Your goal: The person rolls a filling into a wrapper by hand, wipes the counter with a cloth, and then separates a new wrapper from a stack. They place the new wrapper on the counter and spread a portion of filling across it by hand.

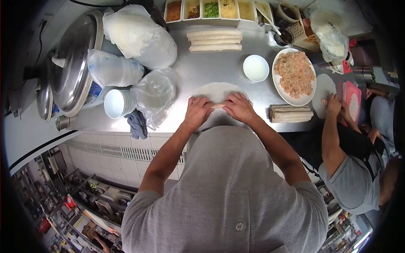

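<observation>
A thin round white wrapper lies on the steel counter in front of me. Its near edge is folded over into a partly rolled spring roll, with a little pinkish filling showing. My left hand is closed on the left end of this roll, fingers curled over it. On the right end, my right hand grips the same way. Finished-looking rolls are stacked to the right of my right hand. Beyond them an oval plate carries pinkish minced filling. A white bowl stands beside the plate.
More rolls lie at the back, below topping trays. Plastic bags, stacked bowls, a dark cloth and large lids crowd the left. At right, a co-worker's hands are over another wrapper.
</observation>
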A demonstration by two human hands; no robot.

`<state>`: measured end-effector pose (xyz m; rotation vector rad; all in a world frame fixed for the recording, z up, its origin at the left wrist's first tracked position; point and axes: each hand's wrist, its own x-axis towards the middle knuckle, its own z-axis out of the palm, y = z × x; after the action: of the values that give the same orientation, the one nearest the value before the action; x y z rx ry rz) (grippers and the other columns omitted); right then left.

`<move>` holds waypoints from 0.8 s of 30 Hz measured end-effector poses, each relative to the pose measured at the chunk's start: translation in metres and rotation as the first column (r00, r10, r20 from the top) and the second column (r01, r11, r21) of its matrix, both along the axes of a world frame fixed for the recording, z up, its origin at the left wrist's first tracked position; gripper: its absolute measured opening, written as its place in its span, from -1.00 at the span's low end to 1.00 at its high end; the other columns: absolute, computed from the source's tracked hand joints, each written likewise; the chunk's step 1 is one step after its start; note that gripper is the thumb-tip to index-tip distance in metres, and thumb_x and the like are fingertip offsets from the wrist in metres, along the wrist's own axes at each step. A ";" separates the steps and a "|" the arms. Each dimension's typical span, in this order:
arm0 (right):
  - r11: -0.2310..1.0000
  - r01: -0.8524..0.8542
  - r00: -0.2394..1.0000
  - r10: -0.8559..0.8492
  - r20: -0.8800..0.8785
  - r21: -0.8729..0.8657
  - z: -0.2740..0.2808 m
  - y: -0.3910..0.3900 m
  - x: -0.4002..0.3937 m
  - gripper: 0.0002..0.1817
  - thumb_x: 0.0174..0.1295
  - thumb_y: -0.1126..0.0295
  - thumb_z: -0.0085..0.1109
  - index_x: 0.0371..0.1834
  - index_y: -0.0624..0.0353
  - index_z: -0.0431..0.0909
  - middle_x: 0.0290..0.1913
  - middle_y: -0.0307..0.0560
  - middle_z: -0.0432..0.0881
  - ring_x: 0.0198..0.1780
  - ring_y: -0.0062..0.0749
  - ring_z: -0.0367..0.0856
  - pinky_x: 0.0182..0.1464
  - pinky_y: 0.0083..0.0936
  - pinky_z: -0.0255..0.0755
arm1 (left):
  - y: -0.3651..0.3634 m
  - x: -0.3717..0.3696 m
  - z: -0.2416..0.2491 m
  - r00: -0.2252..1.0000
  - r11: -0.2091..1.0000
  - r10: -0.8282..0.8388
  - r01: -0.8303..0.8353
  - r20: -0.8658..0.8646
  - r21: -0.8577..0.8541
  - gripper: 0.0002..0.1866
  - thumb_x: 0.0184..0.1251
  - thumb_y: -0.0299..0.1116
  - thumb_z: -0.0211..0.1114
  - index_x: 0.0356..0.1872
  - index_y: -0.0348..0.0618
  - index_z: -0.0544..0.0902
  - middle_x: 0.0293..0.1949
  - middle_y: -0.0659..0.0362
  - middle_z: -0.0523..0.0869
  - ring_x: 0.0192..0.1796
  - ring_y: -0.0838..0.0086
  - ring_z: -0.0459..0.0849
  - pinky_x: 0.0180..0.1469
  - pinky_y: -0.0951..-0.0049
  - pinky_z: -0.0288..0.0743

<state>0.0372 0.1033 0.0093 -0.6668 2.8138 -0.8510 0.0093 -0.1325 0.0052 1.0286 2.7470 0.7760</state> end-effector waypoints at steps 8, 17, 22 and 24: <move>0.998 0.018 0.999 -0.021 -0.045 -0.065 -0.006 -0.002 -0.003 -0.78 0.19 0.28 0.32 -0.08 -0.06 0.68 -0.10 -0.24 0.50 0.05 -0.31 0.46 0.12 -0.25 0.33 | 0.005 -0.002 0.009 0.998 0.998 0.055 -0.055 -0.020 0.033 -0.69 0.17 -0.28 0.43 -0.03 0.00 0.75 -0.10 0.27 0.59 0.01 0.34 0.55 0.17 0.18 0.28; 0.997 0.076 0.997 -0.077 -0.018 -0.019 -0.005 -0.006 -0.008 -0.78 0.21 0.31 0.29 -0.07 -0.03 0.70 -0.09 -0.18 0.50 0.07 -0.26 0.46 0.11 -0.24 0.33 | 0.008 -0.012 0.003 1.000 0.999 -0.031 0.031 0.004 0.037 -0.68 0.21 -0.30 0.40 0.01 0.02 0.73 -0.08 0.26 0.65 0.06 0.36 0.56 0.21 0.19 0.27; 0.996 0.013 0.993 -0.023 -0.115 -0.090 -0.001 -0.008 -0.010 -0.72 0.15 0.32 0.37 -0.05 0.00 0.69 -0.06 -0.19 0.50 0.06 -0.25 0.47 0.06 -0.25 0.36 | 0.008 -0.019 0.002 0.999 0.999 -0.042 0.043 -0.023 0.020 -0.71 0.18 -0.34 0.40 -0.04 0.03 0.75 -0.11 0.30 0.66 0.03 0.40 0.60 0.20 0.21 0.29; 0.996 0.019 0.995 -0.027 -0.101 -0.082 -0.005 -0.009 -0.013 -0.72 0.14 0.33 0.37 -0.05 0.01 0.69 -0.05 -0.18 0.50 0.06 -0.25 0.47 0.06 -0.25 0.36 | 0.008 -0.022 -0.001 0.999 0.999 -0.034 0.034 -0.014 0.018 -0.73 0.18 -0.33 0.40 -0.06 0.02 0.75 -0.12 0.28 0.66 0.03 0.40 0.60 0.20 0.20 0.30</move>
<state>0.0240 0.0938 0.0047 -0.7095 2.8957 -0.9657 -0.0128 -0.1241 0.0043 1.0851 2.7316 0.7939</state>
